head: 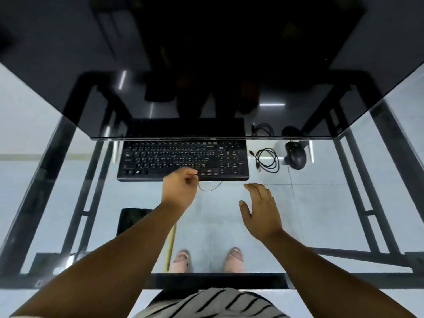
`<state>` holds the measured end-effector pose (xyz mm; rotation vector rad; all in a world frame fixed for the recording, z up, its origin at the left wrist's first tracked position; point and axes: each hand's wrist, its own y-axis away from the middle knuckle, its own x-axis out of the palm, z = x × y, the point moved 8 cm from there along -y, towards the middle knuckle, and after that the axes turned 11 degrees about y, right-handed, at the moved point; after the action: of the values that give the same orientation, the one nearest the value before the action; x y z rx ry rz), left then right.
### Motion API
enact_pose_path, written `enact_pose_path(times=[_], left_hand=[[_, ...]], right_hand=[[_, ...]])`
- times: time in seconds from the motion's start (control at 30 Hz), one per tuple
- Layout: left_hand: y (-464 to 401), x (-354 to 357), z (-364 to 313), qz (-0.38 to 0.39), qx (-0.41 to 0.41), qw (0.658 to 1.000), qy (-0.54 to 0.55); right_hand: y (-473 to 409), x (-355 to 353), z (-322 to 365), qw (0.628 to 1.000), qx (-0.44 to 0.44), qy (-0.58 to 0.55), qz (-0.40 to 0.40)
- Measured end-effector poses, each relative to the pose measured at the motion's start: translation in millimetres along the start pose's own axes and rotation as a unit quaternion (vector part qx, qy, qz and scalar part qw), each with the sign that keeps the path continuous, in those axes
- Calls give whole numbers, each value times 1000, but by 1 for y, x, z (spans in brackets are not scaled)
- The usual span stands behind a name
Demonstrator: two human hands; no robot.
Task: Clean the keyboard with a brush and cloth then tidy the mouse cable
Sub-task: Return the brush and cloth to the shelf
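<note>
Fingers of the left hand (180,188) pinch a thin black cable (210,188) at the keyboard (183,160) front edge, while the right hand (260,208) hovers flat and empty beside it, the mouse (296,156) and coiled cord (267,160) beyond on the counter (321,214).

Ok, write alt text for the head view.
Over a glass desk, the left hand pinches a thin black cord beside a black keyboard; the right hand hovers open. A coiled cable and mouse lie right.
</note>
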<state>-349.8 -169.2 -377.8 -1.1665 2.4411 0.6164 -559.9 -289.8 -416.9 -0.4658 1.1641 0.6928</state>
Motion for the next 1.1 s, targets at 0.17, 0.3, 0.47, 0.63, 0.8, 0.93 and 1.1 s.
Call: enact_pose_path(times=[0.17,0.3,0.47,0.63,0.8,0.93,1.1], left_hand=[[18,-94,57,-65,-29,996,-55],[34,-139,102,-72,-89,990,-76],[51,-152,142,-3,-159,979,-126],[56,-140,152,59,-194,975,-95],[49,-137,152,99,-171,976,-96],[47,-135,137,99,-146,984,-38],[36,-144,110,77,-126,987,68]], right_hand=[[11,21,74,997,16,-75,25],[21,48,123,989,37,-61,131],[33,73,163,965,75,-6,252],[35,80,178,956,109,5,273],[31,78,180,956,145,-52,248],[26,73,177,947,174,-158,218],[-1,38,182,946,151,-247,145]])
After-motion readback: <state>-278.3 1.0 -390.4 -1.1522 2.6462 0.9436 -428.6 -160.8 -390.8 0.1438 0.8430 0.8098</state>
